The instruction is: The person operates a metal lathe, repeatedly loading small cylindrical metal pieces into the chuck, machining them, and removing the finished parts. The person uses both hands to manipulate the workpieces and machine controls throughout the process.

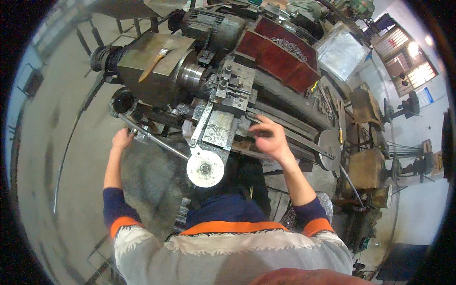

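Note:
A small lathe stands in front of me, its round metal chuck point(192, 73) at the end of the headstock point(154, 57). My left hand point(122, 138) is closed at the left side, by the end of a long metal lever point(156, 141); what its fingers hold is hidden. To the right of the tool slide point(219, 129), my right hand point(270, 138) has its fingers apart. Its index finger reaches to a dark rounded part beside the tool post point(237, 78). A pale round disc point(205, 168) on a flat metal arm sits between my hands, nearest to me.
A wooden-handled brush point(156, 61) lies on the headstock. Behind the lathe stands a dark red tray point(278, 59) with metal pieces, beside a plastic-covered stack point(342, 51). Hand tools point(327, 99) and a grey disc point(328, 149) are at the right. A long thin rod point(66, 152) juts out left.

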Motion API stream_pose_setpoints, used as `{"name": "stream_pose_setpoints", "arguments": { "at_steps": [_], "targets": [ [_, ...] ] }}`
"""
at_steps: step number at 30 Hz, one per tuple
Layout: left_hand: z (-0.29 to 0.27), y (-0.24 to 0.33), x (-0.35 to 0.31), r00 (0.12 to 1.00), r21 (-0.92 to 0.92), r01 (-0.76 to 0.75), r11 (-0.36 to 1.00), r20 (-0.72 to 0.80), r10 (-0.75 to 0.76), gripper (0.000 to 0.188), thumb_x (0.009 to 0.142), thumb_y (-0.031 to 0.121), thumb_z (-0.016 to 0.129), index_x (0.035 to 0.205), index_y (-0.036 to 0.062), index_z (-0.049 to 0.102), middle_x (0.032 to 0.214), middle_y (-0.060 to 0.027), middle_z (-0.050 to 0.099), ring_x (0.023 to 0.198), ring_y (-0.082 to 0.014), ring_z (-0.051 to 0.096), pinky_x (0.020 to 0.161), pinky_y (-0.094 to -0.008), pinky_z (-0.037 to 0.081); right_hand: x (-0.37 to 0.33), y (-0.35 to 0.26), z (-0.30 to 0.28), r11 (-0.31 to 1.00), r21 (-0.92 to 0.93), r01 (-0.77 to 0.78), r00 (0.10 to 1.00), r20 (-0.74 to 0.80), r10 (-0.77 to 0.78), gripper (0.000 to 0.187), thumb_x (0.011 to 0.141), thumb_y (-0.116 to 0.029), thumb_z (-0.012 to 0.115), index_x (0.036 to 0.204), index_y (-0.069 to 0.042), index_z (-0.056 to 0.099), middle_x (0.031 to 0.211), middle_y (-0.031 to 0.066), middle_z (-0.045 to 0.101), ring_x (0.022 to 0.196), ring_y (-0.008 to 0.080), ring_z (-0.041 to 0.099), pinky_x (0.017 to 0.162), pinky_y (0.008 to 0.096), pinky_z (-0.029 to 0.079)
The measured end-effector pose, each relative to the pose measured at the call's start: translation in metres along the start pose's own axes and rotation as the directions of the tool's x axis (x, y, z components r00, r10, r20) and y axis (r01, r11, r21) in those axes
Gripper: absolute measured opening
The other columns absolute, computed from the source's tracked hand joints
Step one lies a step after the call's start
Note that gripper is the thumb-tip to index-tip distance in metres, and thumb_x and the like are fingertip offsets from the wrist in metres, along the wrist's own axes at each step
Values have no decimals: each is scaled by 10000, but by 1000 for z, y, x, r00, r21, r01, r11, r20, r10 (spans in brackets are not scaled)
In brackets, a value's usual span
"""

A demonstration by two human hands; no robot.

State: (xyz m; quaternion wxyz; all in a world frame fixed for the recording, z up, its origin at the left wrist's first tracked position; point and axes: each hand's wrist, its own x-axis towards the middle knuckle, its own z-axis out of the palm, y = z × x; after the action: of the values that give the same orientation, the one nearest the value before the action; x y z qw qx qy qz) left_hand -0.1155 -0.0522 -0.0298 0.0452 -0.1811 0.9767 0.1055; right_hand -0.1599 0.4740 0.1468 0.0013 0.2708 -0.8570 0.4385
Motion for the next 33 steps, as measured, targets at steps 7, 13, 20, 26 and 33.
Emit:
{"name": "stream_pose_setpoints", "arguments": {
  "at_steps": [7,13,20,26,33],
  "targets": [
    [-134,68,-92,969,-655,-148,741,-244,-23,263,827,164,567,1027,-5,594,729,-104,641,670,-164,618,637,-291,472,47,-27,38,929,-367,49,996,93,-15,351,557,-166,616,891,-70,657,1251,294,426,1016,439,519,866,404,446],
    [-148,172,-94,912,-649,-401,646,-216,349,262,825,150,571,1017,-27,590,752,-110,645,645,-168,620,603,-294,473,56,-32,52,910,-413,-33,994,80,72,372,551,-191,628,907,-88,659,1252,255,441,972,410,552,830,406,465],
    [-111,266,-42,737,-317,-646,695,-496,459,215,811,245,552,941,99,641,721,-164,620,705,-340,608,629,-419,490,54,-21,45,797,-595,103,994,79,-70,423,539,-218,634,943,-93,644,1248,202,462,863,343,601,739,411,493],
    [-93,294,-19,831,-372,-531,761,-404,382,313,806,277,558,991,28,606,810,-219,617,775,-376,601,699,-448,479,44,-46,31,693,-719,-52,996,12,88,454,529,-222,633,959,-79,637,1012,130,583,748,320,612,649,404,494],
    [-80,314,-3,829,-399,-511,761,-464,313,260,752,259,604,845,17,622,745,-203,620,743,-365,611,675,-457,483,11,-40,14,814,-580,29,997,-47,-68,415,546,-250,640,931,-96,643,910,90,593,752,297,603,636,403,487]
  ]
}}
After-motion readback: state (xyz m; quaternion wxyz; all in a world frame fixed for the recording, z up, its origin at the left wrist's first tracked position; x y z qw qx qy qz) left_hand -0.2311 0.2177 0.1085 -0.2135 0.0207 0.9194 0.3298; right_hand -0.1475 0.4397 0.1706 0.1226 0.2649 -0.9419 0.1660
